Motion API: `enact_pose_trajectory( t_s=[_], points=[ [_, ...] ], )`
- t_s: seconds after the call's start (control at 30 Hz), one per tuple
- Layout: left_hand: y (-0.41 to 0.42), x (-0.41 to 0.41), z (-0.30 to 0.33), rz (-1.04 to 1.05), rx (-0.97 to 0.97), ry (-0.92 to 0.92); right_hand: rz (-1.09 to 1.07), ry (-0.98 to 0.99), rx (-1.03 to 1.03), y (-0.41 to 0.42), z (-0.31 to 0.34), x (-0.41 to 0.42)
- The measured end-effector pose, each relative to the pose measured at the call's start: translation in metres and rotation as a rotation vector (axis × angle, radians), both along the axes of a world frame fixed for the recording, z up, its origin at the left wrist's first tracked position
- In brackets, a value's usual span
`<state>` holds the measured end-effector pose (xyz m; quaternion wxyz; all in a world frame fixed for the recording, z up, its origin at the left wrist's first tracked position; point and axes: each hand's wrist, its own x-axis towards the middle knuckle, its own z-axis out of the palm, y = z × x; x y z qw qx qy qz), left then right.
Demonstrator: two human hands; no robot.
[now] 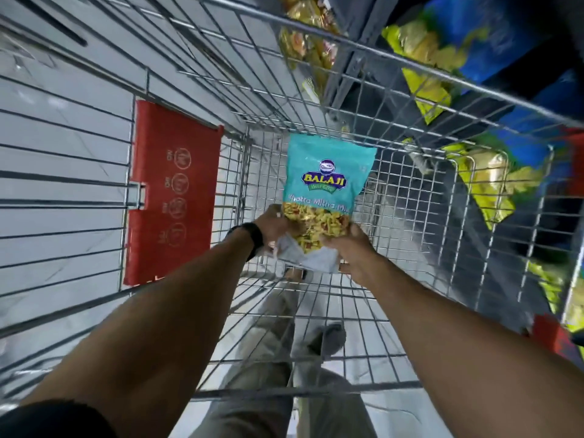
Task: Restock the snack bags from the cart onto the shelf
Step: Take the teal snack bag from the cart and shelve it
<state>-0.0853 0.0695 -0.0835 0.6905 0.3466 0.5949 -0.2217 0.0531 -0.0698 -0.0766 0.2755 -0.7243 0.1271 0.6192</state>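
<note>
A teal snack bag [327, 181] with a yellow mix pictured at its bottom is held up inside the wire cart [410, 222]. My left hand [273, 227], with a dark watch on its wrist, grips the bag's lower left corner. My right hand [350, 248] grips its lower right corner. The bag stands upright above the cart's mesh floor. The shelf [357, 58] rises at the upper right, beyond the cart's far wall, with yellow-green snack bags [423, 45] on it.
A red plastic child-seat flap [172, 191] hangs on the cart's left wall. More yellow-green and blue bags [493, 181] show through the cart's right side. My legs and a shoe [325, 339] are visible under the cart, on a pale tiled floor [63, 137].
</note>
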Motion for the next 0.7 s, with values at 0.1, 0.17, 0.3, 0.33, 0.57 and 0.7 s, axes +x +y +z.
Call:
enact_pose_trajectory(
  t_s=[0.1, 0.17, 0.3, 0.33, 0.57, 0.7],
  points=[
    [-0.004, 0.002, 0.029, -0.085, -0.032, -0.011, 0.033, 0.062, -0.010, -0.003, 0.022, 0.006],
    [-0.011, 0.002, 0.052, -0.088, -0.071, 0.011, 0.080, 0.077, 0.007, -0.008, 0.043, 0.011],
    [-0.026, 0.001, 0.108, -0.107, -0.070, 0.031, 0.130, 0.039, 0.097, -0.022, 0.094, 0.015],
    [-0.030, 0.001, 0.123, -0.117, -0.037, 0.013, 0.116, 0.024, 0.135, -0.026, 0.110, 0.015],
    [-0.075, -0.006, 0.274, -0.099, 0.320, -0.267, 0.051, -0.194, 0.459, -0.077, 0.250, 0.012],
    [-0.121, -0.013, 0.363, -0.086, 0.559, -0.550, -0.028, -0.390, 0.710, -0.126, 0.329, 0.003]
  ],
)
